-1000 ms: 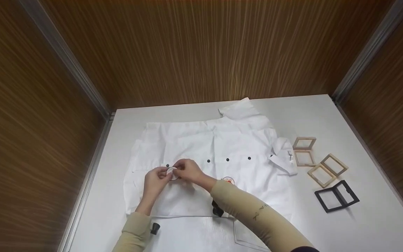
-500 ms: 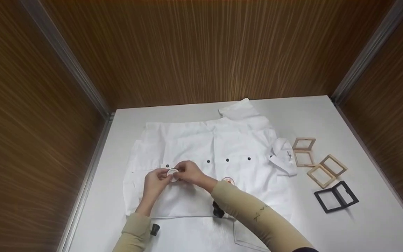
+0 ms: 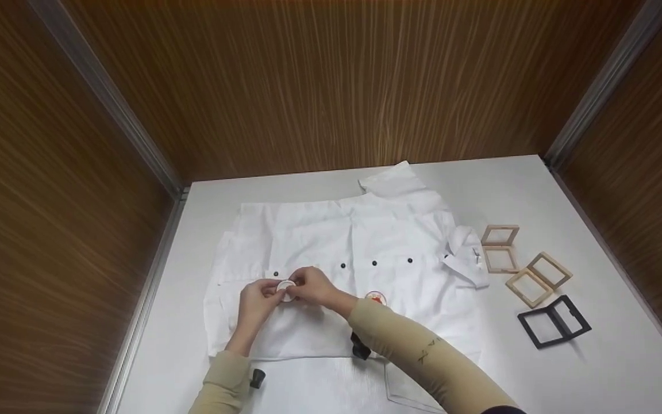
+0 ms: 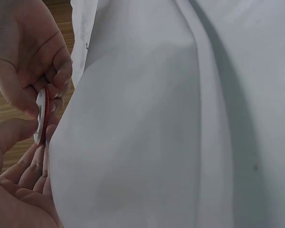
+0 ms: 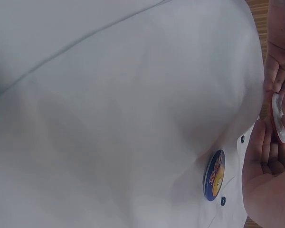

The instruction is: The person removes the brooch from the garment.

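A round pin badge [image 3: 286, 290] with a pale back is held between both hands, over the white shirt [image 3: 319, 230] lying on the table. From the side, in the left wrist view, the badge [image 4: 41, 116] shows a red edge. My left hand [image 3: 255, 305] pinches its left side. On the opposite side, the thumb and fingers of my right hand [image 3: 315, 286] grip it. Nearer the right sleeve lies a red-and-white round badge [image 3: 376, 297]. In the right wrist view a dark blue and yellow badge [image 5: 214, 175] sits on the shirt near its dark buttons.
To the right of the shirt, two wooden hinged frames [image 3: 529, 279] and a black hinged frame [image 3: 555, 323] stand unfolded on the white table [image 3: 612, 351]. Brown wood-grain panels [image 3: 331, 86] enclose the back and sides. Small black objects [image 3: 360, 347] are beside the forearms.
Both hands have shifted slightly towards the person with the badge, staying close together. The shirt and frames look unmoved.
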`<state>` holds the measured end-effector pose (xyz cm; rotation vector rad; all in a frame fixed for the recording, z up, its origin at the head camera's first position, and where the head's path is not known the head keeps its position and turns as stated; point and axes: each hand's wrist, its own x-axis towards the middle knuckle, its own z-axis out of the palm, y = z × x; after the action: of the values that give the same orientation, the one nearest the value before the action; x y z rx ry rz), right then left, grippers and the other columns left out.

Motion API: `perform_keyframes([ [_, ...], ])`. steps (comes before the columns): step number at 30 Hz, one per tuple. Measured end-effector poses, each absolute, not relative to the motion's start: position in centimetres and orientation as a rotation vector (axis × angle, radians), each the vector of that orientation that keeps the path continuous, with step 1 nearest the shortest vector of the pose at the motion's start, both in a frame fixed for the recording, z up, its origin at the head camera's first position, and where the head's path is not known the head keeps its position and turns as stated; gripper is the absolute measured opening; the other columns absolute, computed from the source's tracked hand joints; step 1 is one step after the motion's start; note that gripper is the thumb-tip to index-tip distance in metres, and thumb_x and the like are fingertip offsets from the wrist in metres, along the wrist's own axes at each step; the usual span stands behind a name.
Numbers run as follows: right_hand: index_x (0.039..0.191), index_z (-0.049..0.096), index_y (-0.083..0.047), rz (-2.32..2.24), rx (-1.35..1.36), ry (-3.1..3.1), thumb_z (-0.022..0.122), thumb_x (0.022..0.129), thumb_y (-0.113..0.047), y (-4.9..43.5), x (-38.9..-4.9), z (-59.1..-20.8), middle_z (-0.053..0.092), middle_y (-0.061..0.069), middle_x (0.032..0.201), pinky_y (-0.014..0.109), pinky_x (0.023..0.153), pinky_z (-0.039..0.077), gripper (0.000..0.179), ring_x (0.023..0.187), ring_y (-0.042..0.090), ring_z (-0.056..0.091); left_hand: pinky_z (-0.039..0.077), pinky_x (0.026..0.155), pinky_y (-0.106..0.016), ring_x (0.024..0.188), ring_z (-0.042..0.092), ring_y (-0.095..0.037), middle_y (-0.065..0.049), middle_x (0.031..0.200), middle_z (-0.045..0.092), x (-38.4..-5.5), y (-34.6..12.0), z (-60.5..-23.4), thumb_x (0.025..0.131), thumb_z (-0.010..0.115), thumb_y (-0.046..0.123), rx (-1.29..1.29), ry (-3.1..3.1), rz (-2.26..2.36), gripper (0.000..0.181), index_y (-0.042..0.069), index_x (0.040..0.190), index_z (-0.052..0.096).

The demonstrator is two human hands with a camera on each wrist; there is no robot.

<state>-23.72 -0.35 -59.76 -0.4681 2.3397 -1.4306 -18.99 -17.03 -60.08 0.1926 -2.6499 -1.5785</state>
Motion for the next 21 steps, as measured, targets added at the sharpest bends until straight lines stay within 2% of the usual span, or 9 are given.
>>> perform_keyframes([
  [6,0.102,0.077,0.006,-1.418,-0.458,2.336,0.072,0.095,-0.009,-0.36,-23.62,-59.59,0.078,0.016,0.089,0.014,0.059,0.047,0.017,0.064,0.004,0.057,0.056,0.060,-0.018,0.070,0.075,-0.015,-0.018,0.084,0.080,-18.97,-16.86,-60.06,0.088,0.078,0.000,0.235,-2.649,-1.581,0.022,-0.009,0.107,0.077],
  [12,0.103,0.077,0.005,-1.387,-0.488,2.380,0.072,0.095,-0.011,-0.43,-23.70,-59.37,0.079,0.017,0.092,0.014,0.060,0.047,0.019,0.066,0.003,0.057,0.055,0.060,-0.017,0.075,0.075,-0.018,-0.018,0.085,0.080,-18.94,-16.67,-59.76,0.084,0.078,0.002,0.256,-2.664,-1.512,0.022,-0.008,0.105,0.078],
  [21,0.105,0.078,0.007,-1.386,-0.484,2.398,0.072,0.097,-0.011,-0.55,-23.44,-59.61,0.079,0.019,0.091,0.013,0.058,0.046,0.020,0.061,0.001,0.056,0.053,0.060,-0.018,0.070,0.070,-0.013,-0.013,0.080,0.079,-18.87,-16.52,-59.94,0.083,0.078,0.002,0.228,-2.693,-1.409,0.020,-0.005,0.101,0.079],
])
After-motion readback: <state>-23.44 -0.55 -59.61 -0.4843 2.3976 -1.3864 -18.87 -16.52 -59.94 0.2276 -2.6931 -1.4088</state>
